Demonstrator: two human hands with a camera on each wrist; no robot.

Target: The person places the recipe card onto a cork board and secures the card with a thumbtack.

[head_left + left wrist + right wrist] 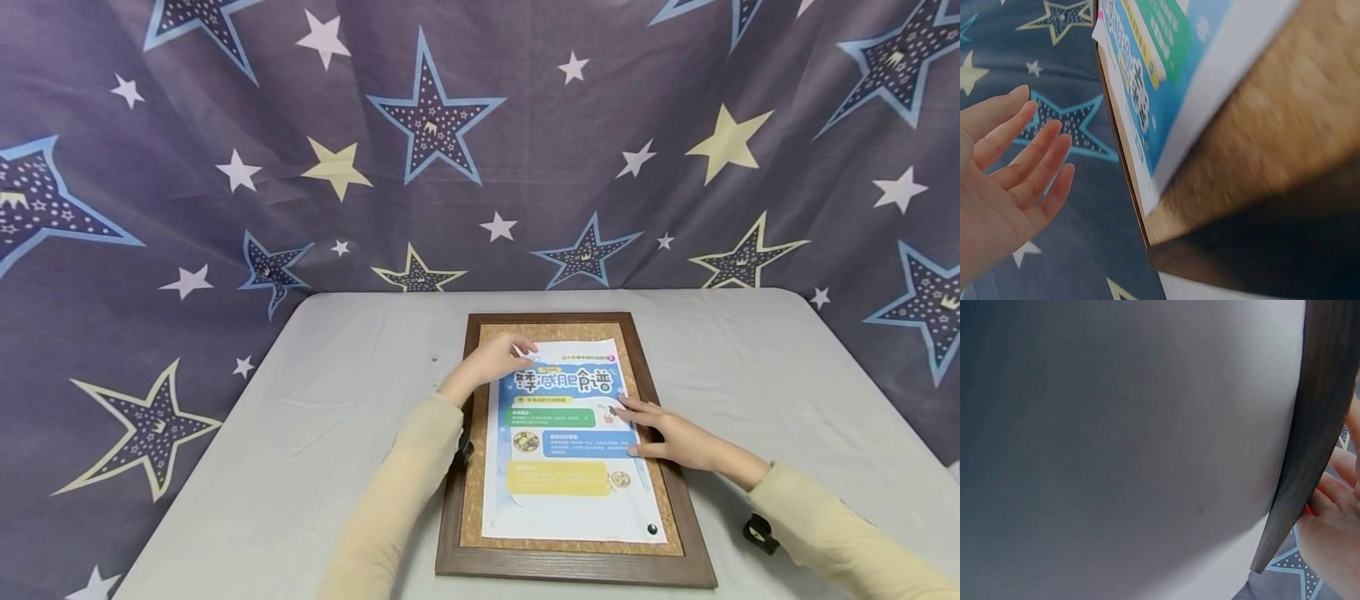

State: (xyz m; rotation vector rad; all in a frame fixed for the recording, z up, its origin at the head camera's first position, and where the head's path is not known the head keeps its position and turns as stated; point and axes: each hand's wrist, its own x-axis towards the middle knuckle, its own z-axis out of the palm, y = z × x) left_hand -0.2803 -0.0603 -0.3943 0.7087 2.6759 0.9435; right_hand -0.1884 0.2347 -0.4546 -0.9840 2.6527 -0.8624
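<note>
A printed poster (570,521) with blue, green and yellow blocks lies on a cork board (474,508) with a brown wooden frame (577,567). One round black pin (652,529) sits at the poster's lower right corner. My left hand (495,360) is over the poster's upper left corner. In the left wrist view, the left hand (1016,169) has loosely bent fingers and holds nothing; whether it touches the paper, I cannot tell. My right hand (675,437) rests with spread fingers on the poster's right edge. The frame partly hides the right hand (1335,531) in the right wrist view.
The board lies on a table with a pale grey cloth (315,467). Behind stands a dark purple curtain (525,192) printed with stars. A black device (761,533) is at the right wrist, and another black device (464,451) at the left.
</note>
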